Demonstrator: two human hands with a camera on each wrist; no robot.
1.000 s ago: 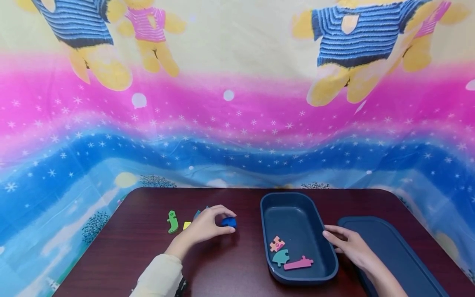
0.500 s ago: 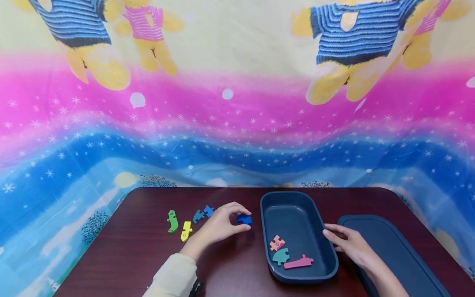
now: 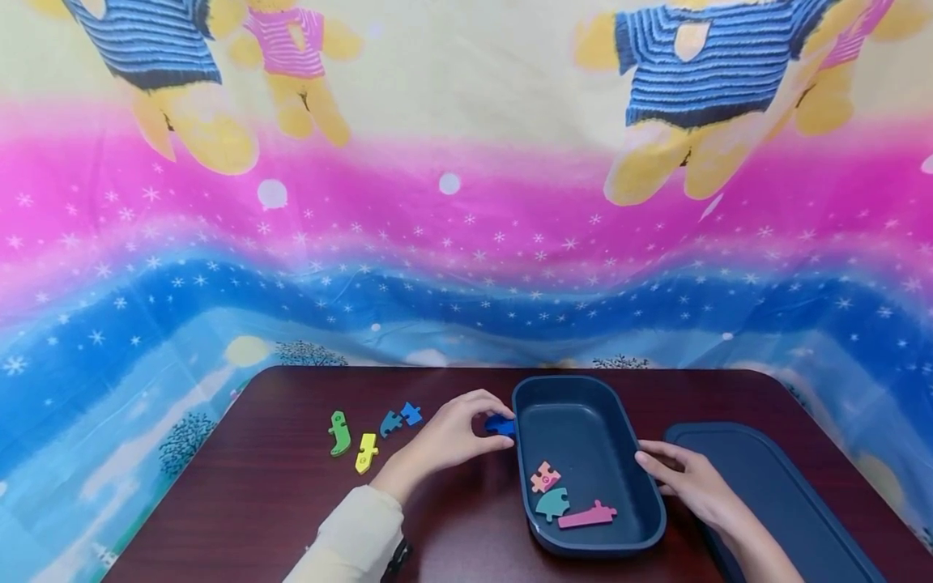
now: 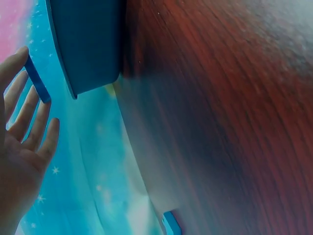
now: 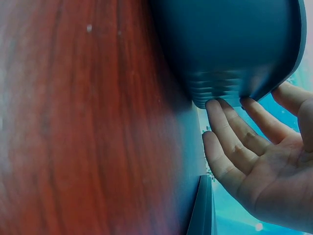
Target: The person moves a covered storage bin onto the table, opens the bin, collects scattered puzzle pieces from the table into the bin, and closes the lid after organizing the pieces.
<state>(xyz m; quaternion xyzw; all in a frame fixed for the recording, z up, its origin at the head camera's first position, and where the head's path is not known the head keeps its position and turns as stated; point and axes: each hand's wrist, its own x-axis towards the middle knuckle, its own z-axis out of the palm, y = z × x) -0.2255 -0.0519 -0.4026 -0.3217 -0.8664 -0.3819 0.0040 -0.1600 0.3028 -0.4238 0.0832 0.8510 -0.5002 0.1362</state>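
Note:
My left hand [image 3: 455, 433] pinches a dark blue puzzle piece [image 3: 500, 424] between thumb and fingertips, beside the left rim of a dark blue-grey box [image 3: 651, 486]. In the left wrist view that piece [image 4: 37, 81] appears edge-on, held above the table. My right hand [image 3: 688, 486] rests against the box's right side. The right wrist view has its fairly straight fingertips [image 5: 213, 105] touching the outer wall and the thumb near the rim. Inside the box lie an orange puzzle piece [image 3: 544, 478], a teal piece [image 3: 552, 504] and a long pink piece [image 3: 587, 515].
Left on the dark red-brown table [image 3: 240, 486] lie a green piece [image 3: 338, 434], a yellow piece [image 3: 366, 453], a grey-blue piece [image 3: 390, 423] and a blue piece [image 3: 411, 414]. A flat lid [image 3: 758, 478] lies right of the box. Printed cloth [image 3: 466, 243] hangs behind.
My left hand has moved right with the dark blue piece, up to the box's left rim, uncovering the yellow, grey-blue and blue pieces. My right hand has stayed at the box.

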